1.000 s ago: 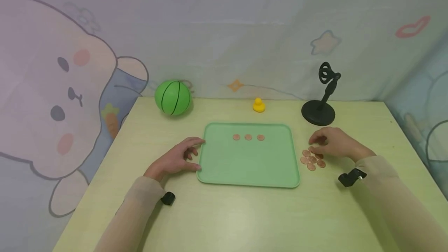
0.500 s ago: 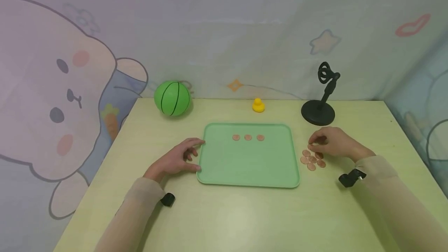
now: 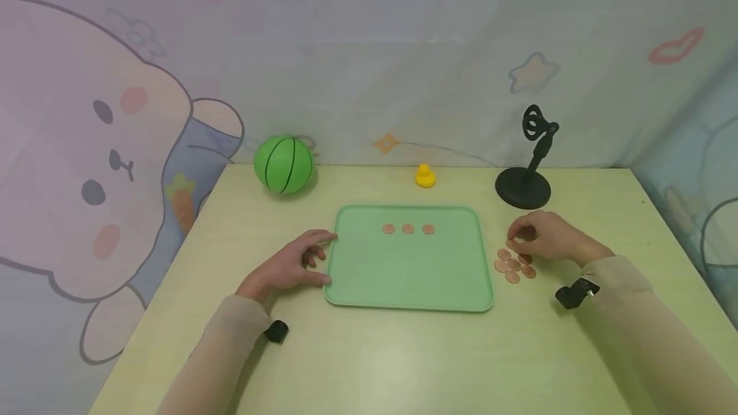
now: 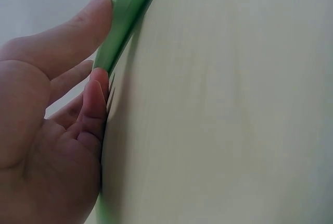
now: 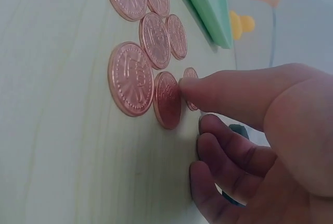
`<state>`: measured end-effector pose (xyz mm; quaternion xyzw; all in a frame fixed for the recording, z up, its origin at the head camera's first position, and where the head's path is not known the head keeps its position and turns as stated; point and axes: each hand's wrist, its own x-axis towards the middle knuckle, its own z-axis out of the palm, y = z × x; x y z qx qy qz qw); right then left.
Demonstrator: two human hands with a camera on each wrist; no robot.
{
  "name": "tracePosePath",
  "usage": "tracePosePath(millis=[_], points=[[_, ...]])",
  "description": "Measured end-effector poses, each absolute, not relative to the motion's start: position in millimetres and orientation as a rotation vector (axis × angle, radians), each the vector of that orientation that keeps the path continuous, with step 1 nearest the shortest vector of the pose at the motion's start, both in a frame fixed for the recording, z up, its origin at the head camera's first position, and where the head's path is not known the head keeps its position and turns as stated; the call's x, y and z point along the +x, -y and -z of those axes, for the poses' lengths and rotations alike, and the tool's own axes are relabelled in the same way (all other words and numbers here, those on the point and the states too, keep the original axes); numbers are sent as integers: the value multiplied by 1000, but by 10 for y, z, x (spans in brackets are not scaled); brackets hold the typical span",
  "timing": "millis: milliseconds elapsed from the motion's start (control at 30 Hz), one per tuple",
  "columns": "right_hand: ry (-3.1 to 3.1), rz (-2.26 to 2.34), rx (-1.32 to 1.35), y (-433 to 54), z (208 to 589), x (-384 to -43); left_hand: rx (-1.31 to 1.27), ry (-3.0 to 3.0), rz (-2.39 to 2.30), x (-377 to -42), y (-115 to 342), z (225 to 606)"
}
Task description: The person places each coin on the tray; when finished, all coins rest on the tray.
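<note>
In the head view, a light green tray [image 3: 409, 287] bears three copper coins in a row near its far side, the middle coin [image 3: 408, 229] among them. My left hand [image 3: 291, 264] rests against the tray's left edge, thumb and index finger spread along the rim. The left wrist view shows its thumb [image 4: 78, 31] at the green rim. Right of the tray lies a cluster of several copper coins [image 3: 514, 265]. Over its far side, my right hand [image 3: 544, 235] pinches a coin [image 5: 190, 73], partly hidden behind the thumb [image 5: 223, 96] in the right wrist view.
Along the back of the pale wooden table [image 3: 375, 364] stand a green ball [image 3: 284, 165] at the left, a yellow rubber duck [image 3: 425, 177] in the middle and a black stand [image 3: 523, 188] at the right. A printed cloth [image 3: 369, 69] hangs behind.
The right fingertips have drawn together over the coin at the cluster's far side and shifted very slightly. The left hand and the tray stay in place.
</note>
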<state>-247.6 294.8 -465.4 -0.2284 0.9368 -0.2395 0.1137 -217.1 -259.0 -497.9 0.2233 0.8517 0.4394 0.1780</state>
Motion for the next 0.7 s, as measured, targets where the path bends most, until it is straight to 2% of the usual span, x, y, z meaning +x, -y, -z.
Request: tracePosePath(millis=[700], points=[[-2697,703,-594,-2893,4640,-2458,648,-2402,-1263,-2152,2586,4974]])
